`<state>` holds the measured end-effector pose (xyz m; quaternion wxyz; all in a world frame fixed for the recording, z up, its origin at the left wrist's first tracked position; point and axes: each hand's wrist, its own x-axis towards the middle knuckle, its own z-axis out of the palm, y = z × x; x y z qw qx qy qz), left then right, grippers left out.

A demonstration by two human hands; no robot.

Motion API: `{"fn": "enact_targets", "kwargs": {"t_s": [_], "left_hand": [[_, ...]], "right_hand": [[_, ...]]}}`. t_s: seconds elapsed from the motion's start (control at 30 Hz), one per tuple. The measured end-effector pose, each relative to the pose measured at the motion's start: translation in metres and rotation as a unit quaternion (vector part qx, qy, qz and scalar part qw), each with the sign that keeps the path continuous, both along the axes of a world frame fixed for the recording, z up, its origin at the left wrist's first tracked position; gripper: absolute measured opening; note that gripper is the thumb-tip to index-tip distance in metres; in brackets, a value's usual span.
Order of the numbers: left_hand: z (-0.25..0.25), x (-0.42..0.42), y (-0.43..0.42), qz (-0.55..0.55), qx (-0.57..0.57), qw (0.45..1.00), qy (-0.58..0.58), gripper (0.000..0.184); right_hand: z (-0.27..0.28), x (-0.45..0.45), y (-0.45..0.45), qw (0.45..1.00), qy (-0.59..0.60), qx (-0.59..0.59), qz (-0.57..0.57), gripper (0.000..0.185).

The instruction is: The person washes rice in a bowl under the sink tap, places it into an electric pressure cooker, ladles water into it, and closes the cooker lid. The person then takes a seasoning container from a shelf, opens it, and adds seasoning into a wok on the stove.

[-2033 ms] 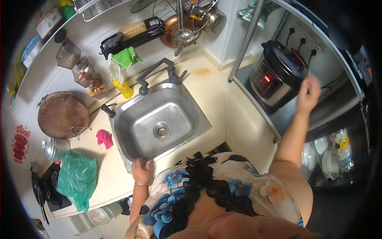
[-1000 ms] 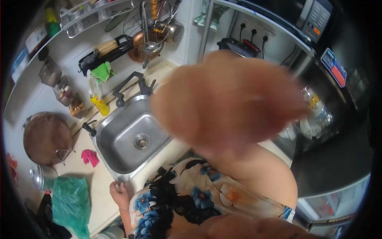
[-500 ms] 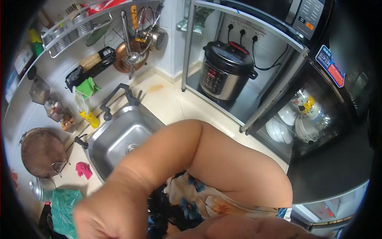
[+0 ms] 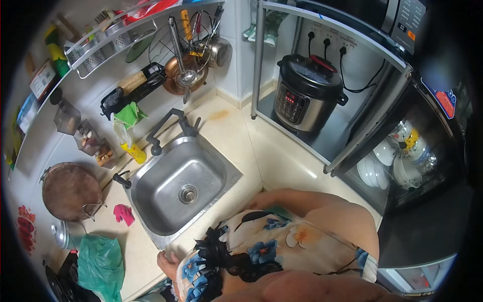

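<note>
My left hand [image 4: 169, 263] rests on the counter's front edge, just below the near corner of the steel sink [image 4: 177, 194], with its fingers apart and nothing in them. My right hand [image 4: 260, 200] is low at the counter's front edge, right of the sink and against the flowered garment [image 4: 297, 235]. Its fingers are mostly hidden, and something green shows beside it. The sink holds nothing but its drain [image 4: 187, 194], and the black faucet [image 4: 163, 132] stands behind it. A pressure cooker [image 4: 308, 95] with a lit red display sits on the shelf at the right.
Left on the counter [image 4: 138, 261] are a pink cloth [image 4: 124, 215], a green plastic bag [image 4: 100, 267] and a round brown board [image 4: 72, 191]. A yellow bottle [image 4: 134, 152] stands behind the sink. Utensils hang on the wall. Bowls show inside a dark cabinet [image 4: 427, 201] at the right.
My right hand has left the pressure cooker, swept close past the camera to the left, and come down to the counter's front edge. My left hand stays near the sink's corner. The view has shifted.
</note>
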<state>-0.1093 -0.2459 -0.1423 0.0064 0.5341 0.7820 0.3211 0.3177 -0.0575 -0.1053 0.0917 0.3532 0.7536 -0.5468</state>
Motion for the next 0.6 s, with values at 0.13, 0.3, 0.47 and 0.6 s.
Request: {"fn": "enact_targets", "kwargs": {"t_s": [0.13, 0.3, 0.47, 0.6], "left_hand": [[-0.011, 0.0, 0.02, -0.023, 0.085, 0.993, 0.079, 0.039], [-0.016, 0.014, 0.049, -0.06, 0.144, 0.983, 0.101, 0.045], [-0.027, 0.026, 0.061, -0.071, 0.088, 0.992, 0.05, 0.049], [-0.026, 0.032, 0.065, -0.077, 0.068, 0.991, 0.088, 0.051]], "right_hand": [[0.005, 0.015, -0.031, 0.984, 0.019, -0.11, -0.138, 0.031], [0.037, 0.01, -0.022, 0.993, -0.019, 0.025, -0.111, 0.027], [0.048, 0.041, 0.009, 0.949, -0.055, 0.195, -0.242, 0.02], [0.066, 0.067, 0.04, 0.844, -0.14, 0.417, -0.306, 0.018]]}}
